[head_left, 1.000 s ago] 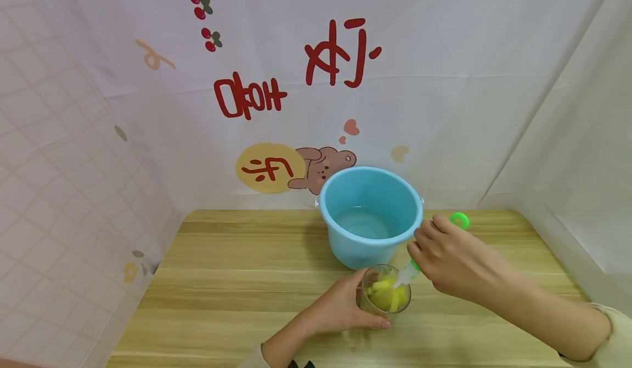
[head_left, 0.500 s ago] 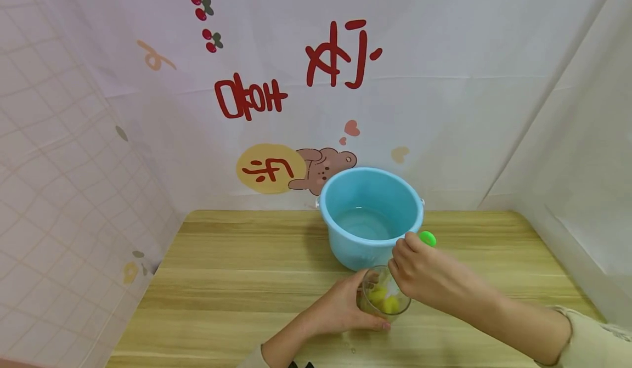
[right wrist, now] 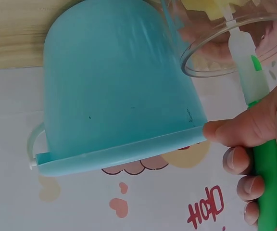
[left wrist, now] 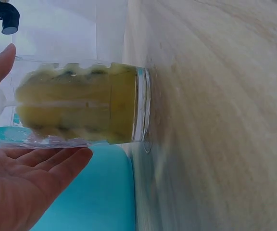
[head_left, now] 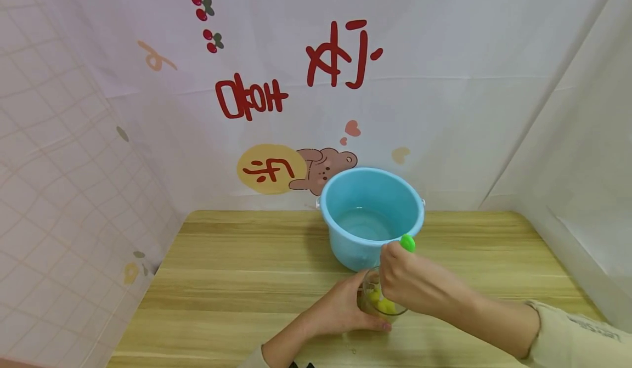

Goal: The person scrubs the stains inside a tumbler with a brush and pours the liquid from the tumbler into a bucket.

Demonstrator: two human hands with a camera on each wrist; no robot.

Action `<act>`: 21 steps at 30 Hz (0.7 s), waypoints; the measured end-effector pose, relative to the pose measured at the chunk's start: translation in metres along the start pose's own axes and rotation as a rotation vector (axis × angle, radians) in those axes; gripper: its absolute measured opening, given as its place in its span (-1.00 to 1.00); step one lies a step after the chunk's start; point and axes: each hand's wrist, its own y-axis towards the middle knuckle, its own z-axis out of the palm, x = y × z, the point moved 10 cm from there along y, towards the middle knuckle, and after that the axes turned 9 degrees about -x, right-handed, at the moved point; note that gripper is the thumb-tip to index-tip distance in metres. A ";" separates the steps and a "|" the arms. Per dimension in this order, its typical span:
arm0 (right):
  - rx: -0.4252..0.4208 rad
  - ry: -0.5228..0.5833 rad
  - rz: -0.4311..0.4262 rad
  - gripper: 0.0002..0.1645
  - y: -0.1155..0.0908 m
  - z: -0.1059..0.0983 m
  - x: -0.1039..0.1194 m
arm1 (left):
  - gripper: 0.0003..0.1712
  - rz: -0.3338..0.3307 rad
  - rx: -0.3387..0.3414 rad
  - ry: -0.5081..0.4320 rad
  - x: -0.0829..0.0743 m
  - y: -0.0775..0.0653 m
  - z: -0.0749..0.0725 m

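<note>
My left hand (head_left: 340, 307) grips a clear drinking glass (left wrist: 142, 106) from the side, thumb and fingers on opposite walls. The glass stands upright on the table. My right hand (head_left: 415, 283) grips the green and white handle of a sponge bottle brush (right wrist: 268, 187), its fist over the glass mouth. Inside the glass sits the brush's yellow, ridged sponge head (left wrist: 69, 103), reaching down close to the base. From above, the right hand hides part of the glass rim and most of the handle.
A light blue bucket (head_left: 351, 254) with shallow clear liquid in the bottom stands right behind the glass. Small wet spots (head_left: 353, 350) lie on the wooden table (head_left: 237, 280) in front. Printed white cloth (head_left: 444, 105) hangs behind and along both sides.
My right hand has moved left and down to over the glass, pushing the brush deeper and more upright. The left hand and glass have stayed in place.
</note>
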 end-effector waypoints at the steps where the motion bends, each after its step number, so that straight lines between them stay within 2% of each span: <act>1: -0.003 0.000 -0.001 -0.60 0.001 0.001 0.000 | 0.04 0.004 0.002 0.003 0.000 0.000 0.000; 9: 0.011 -0.001 0.019 -0.68 0.005 0.010 -0.004 | 0.05 0.007 0.010 0.005 0.000 -0.001 0.000; 17: 0.066 0.011 0.059 -0.64 0.002 0.020 -0.007 | 0.00 -0.017 0.000 0.020 0.004 0.000 -0.001; 21: 0.066 0.019 0.084 -0.60 0.000 0.021 -0.010 | -0.02 -0.022 -0.005 0.037 0.005 0.001 -0.001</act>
